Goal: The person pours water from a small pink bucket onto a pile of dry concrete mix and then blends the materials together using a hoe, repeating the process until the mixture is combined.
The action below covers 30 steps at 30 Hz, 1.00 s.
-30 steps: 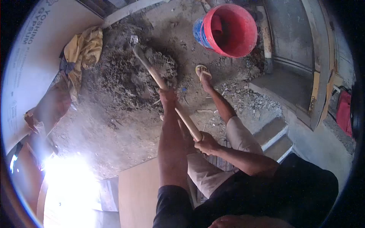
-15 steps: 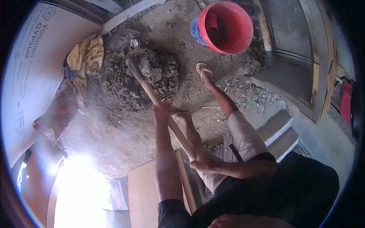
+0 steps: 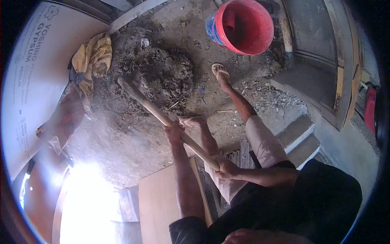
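Observation:
A long wooden-handled tool (image 3: 152,107) slants across the middle of the view. My left hand (image 3: 174,132) is wrapped round its shaft about midway. At its lower end, my right hand (image 3: 227,168) grips the handle. The tool's far end lies over the left part of a dark, lumpy heap (image 3: 168,75) of wet-looking material on the ground; any blade there is hard to make out. My sandalled feet stand beside the heap, one at its right and one below it.
A red bucket (image 3: 252,26) with something red inside lies tilted at the top. Yellowish cloth sacking (image 3: 91,55) rests against a gypsum board (image 3: 36,73) at left. Concrete steps (image 3: 298,136) are at right. A wooden panel (image 3: 158,199) stands at the bottom, beside bright glare.
The tool's far end has moved left and down, off the middle of the heap. Both my hands have shifted slightly, still holding the shaft. The view has moved a little.

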### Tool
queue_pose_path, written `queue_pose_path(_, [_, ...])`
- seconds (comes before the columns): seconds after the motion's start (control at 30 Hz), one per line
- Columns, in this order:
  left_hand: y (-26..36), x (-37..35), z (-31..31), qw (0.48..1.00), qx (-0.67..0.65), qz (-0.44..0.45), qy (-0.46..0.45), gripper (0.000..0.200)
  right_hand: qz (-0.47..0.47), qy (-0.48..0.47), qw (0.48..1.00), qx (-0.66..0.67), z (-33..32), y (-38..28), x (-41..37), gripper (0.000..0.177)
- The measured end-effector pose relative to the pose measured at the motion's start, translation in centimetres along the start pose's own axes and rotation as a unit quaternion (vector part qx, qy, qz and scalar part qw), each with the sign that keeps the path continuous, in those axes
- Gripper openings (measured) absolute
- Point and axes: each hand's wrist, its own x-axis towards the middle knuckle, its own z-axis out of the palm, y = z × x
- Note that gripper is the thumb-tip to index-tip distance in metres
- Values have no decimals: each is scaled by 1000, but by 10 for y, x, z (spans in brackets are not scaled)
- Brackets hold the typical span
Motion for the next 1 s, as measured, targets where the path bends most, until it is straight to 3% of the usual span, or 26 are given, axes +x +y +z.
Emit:
queue_pose_path(0.13, [-5,13,-10,1000,-15,8,-15,37,94,-14,995,7,-5,-10,7,30])
queue_pose_path(0.33, [-1,5,9,999,-35,-1,6,37,122,-41,991,-25,4,11,0,34])
queue_pose_path(0.43, [7,-11,18,999,-23,22,1,36,53,1,999,-10,4,17,-7,39])
queue_pose_path(0.63, [16,-23,33,996,-35,83,16,39,117,-21,992,-50,-15,20,3,30])
queue_pose_path(0.67, [17,-20,38,996,-23,81,28,39,84,17,994,-63,-20,19,7,27])
queue_pose_path(0.77, [16,-2,53,997,7,68,47,39,100,14,991,-84,-21,47,19,28])
queue_pose_path(0.87, [-40,52,43,1000,-9,10,-1,35,125,5,990,-72,-31,38,31,27])
queue_pose_path(1.0, [-51,62,49,999,-6,-33,28,32,125,1,990,-63,-41,40,32,28])
